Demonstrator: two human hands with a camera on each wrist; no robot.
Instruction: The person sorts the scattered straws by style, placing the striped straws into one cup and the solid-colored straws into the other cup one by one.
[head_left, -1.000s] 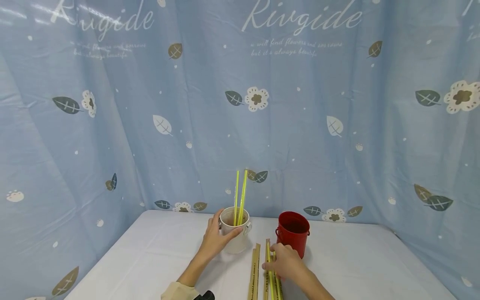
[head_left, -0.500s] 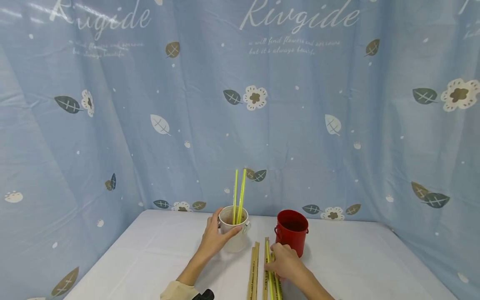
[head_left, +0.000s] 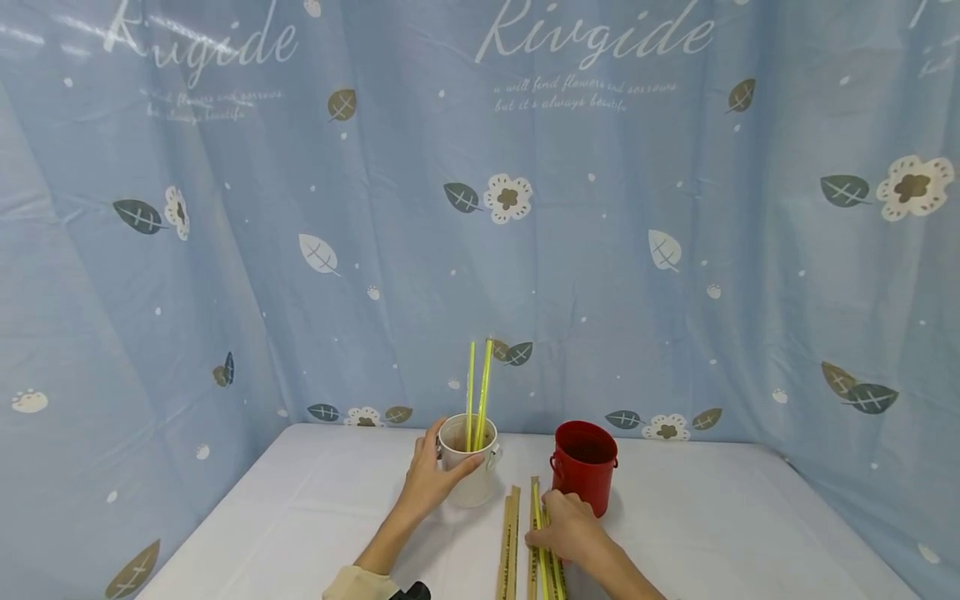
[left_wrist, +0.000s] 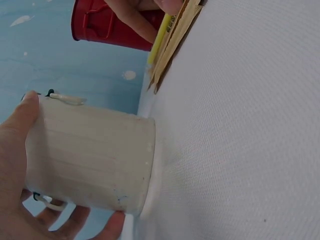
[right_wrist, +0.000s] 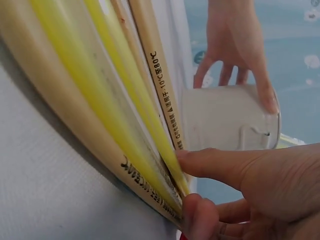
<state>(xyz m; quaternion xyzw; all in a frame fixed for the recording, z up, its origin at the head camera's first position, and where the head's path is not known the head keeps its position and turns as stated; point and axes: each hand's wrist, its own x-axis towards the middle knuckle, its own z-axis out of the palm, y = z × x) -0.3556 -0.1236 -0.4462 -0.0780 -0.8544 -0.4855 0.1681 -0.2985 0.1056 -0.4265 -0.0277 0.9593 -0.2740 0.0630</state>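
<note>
My left hand (head_left: 432, 479) grips a small white bucket (left_wrist: 95, 155), thumb and fingers spread round its sides near the rim. Several yellow straws (head_left: 481, 400) stand upright in that bucket. In front of a red bucket (head_left: 588, 467), my right hand (head_left: 572, 527) is down at a row of straws on the table. The right wrist view has its thumb and fingertip pinching the end of a yellow straw (right_wrist: 135, 95). Brown paper-wrapped straws (right_wrist: 155, 60) with black print lie on both sides of it. The bent fingers partly cover the straw ends.
Two brown wrapped straws (head_left: 508, 542) lie between the buckets, a little left of the right hand. A white cloth covers the table (head_left: 720, 533). A blue printed curtain (head_left: 585, 250) hangs right behind the table and along its sides.
My right hand's fingers have shifted very slightly at the straws. The left hand and both buckets have stayed in place.
</note>
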